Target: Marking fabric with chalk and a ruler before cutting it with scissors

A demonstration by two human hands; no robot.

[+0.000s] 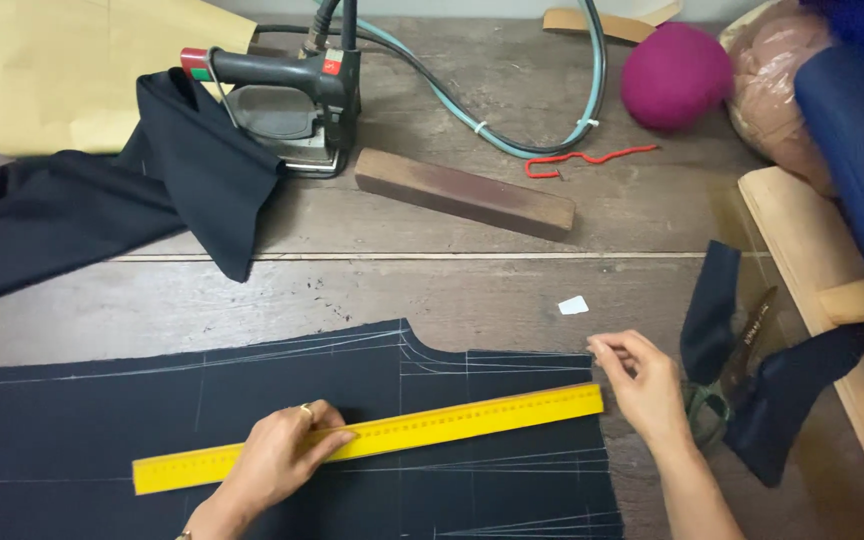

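A long yellow ruler [452,421] lies slanted across a flat piece of dark navy fabric [102,420] marked with white chalk lines. My left hand [282,450], a ring on one finger, presses down on the ruler's left half. My right hand [642,385] hovers just past the ruler's right end, at the fabric's right edge, fingers pinched together; whether a small piece of chalk is between them I cannot tell.
A black steam iron [292,100] with hoses stands at the back, beside a wooden block [462,192]. More dark fabric [152,190] lies at the left over tan paper [62,70]. A magenta pad [674,75], scissors [727,385] under dark scraps and a wooden stand [812,270] sit at the right.
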